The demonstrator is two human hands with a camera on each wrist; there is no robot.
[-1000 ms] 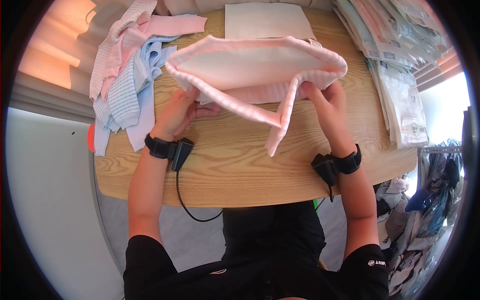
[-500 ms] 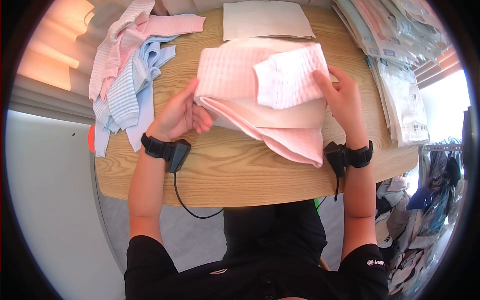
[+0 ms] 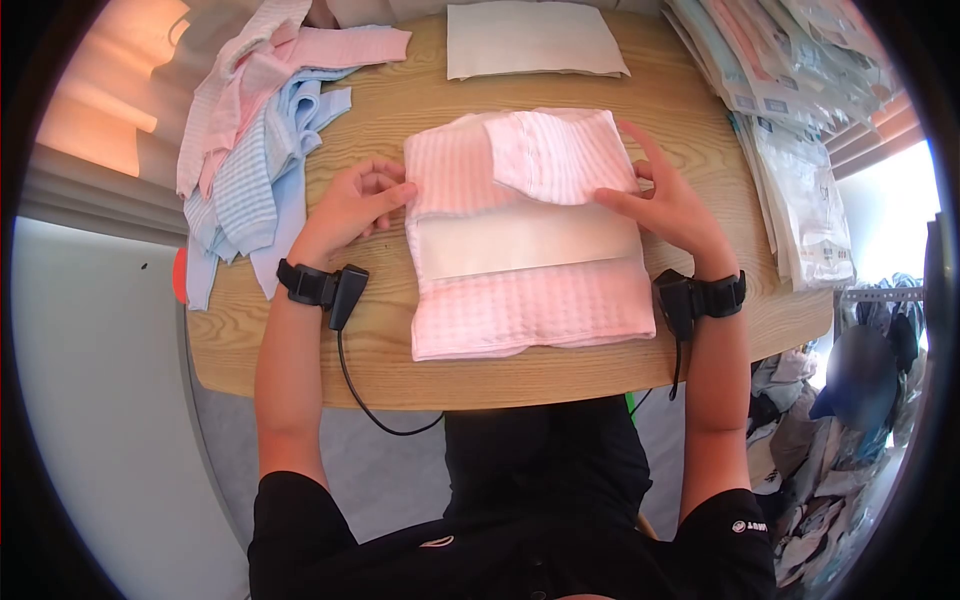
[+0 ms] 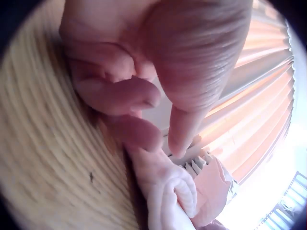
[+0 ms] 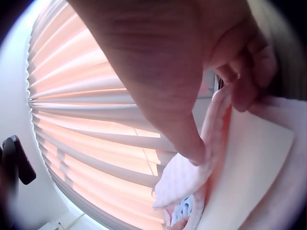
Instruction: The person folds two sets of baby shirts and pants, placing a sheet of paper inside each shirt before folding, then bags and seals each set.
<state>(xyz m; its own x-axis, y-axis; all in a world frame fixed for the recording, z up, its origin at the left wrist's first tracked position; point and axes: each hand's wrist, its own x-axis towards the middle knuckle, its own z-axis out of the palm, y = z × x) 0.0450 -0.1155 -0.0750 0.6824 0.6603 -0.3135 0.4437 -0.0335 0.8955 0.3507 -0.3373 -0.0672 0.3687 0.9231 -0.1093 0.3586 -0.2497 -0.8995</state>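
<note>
A pink-and-white striped garment [image 3: 535, 310] lies folded around a pale card sheet [image 3: 530, 240] in the middle of the table. Its upper part is folded down over the card, and a narrower cuffed piece [image 3: 555, 160] lies at the top right. At the garment's left edge is my left hand [image 3: 352, 205], thumb tip right at the fabric and the other fingers loosely bent beside it. My right hand [image 3: 680, 205] pinches the right edge, with the thumb [image 5: 189, 146] on one side of the fabric and fingers on the other.
Another pale card [image 3: 535, 40] lies at the table's far side. Pink and blue striped clothes [image 3: 250, 165] are heaped at the left. Stacked clear plastic bags [image 3: 800, 190] line the right edge. A black cable [image 3: 360, 385] hangs from the left wrist camera over the front edge.
The garment, held up and gaping before, has come down toward me and now lies flat with its lower flap straightened. The left hand has shifted up its side; the right has stayed on the edge.
</note>
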